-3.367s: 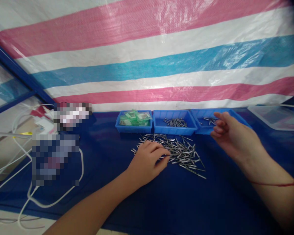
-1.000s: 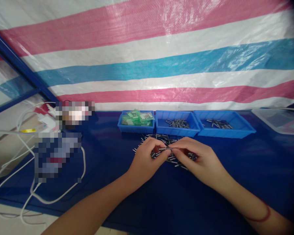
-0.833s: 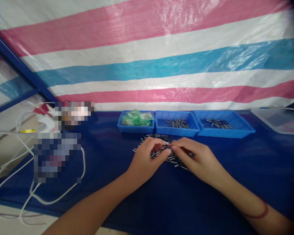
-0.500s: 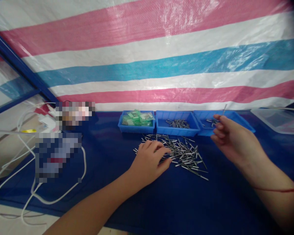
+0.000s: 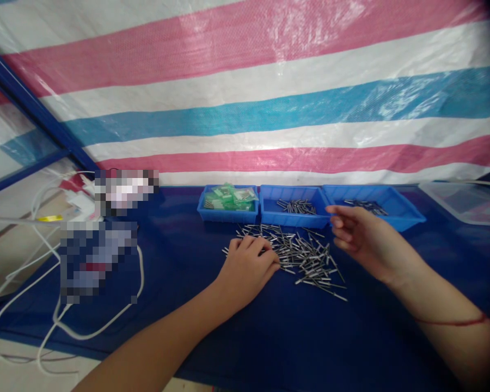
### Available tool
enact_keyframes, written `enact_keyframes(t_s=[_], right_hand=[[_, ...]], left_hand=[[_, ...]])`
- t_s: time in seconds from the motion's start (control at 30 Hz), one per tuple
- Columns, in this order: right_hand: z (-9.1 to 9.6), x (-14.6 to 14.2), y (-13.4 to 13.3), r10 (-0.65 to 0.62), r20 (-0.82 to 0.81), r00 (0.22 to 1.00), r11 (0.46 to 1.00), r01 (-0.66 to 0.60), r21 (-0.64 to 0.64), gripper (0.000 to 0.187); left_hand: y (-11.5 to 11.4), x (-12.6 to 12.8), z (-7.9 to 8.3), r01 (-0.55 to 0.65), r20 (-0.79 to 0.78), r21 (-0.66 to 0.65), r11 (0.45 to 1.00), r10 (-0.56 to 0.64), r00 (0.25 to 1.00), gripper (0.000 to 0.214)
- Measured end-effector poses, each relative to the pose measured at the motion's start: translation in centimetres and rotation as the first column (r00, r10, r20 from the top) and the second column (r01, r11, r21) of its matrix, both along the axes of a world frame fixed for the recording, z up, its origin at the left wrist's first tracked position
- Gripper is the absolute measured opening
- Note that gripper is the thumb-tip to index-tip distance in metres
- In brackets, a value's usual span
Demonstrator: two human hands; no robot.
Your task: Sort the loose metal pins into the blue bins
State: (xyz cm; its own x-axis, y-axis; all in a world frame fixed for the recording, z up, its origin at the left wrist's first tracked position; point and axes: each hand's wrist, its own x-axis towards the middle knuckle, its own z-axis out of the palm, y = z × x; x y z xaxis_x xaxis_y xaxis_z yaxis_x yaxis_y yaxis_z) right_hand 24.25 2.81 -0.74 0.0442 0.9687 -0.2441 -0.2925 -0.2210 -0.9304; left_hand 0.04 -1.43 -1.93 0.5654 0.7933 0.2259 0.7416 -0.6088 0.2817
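A loose pile of thin metal pins lies on the blue-covered table. My left hand rests on the pile's left edge. Its fingers are curled down together onto the pins, and the thumb and whatever they pinch are hidden. My right hand hovers just right of the pile, in front of the bins, with loosely bent, parted fingers and nothing in them. Behind the pile stand three blue bins: the left bin holds green packets, while the middle bin and the right bin hold a few pins each.
A striped pink, white and blue tarp hangs right behind the bins. A clear plastic container sits at the far right. White cables loop over the table's left side beside blurred-out items. A thin red string circles my right wrist.
Half a second ago my right hand held a pin up by the right bin. Now it has moved left and down toward the pile, with no pin showing. My left hand stays on the pile.
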Motion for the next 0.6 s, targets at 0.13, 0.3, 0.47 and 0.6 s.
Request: enact_keyframes(t_s=[0.13,0.3,0.47,0.6], right_hand=[[0.2,-2.2,-1.3,0.107,0.126,0.986,0.994,-0.111,0.023,0.021],[0.3,-3.3,-2.2,0.177,0.322,0.93,0.974,-0.212,0.076,0.024],[0.1,-3.7,-2.7,0.233,0.57,0.788,0.896,-0.403,0.19,0.026],[0.0,-4.4,-3.4,0.216,0.744,0.633,0.787,-0.564,0.251,0.025]], left_hand=[[0.1,0.0,0.0,0.001,-0.019,-0.002,1.0,-0.001,1.0,0.014],[0.1,0.1,0.2,-0.021,-0.012,-0.01,1.0,0.021,1.0,0.016],[0.1,0.1,0.7,-0.018,0.191,-0.043,0.999,0.026,0.981,0.016],[-0.1,0.2,1.0,-0.028,0.394,-0.073,0.997,0.054,0.917,0.017]])
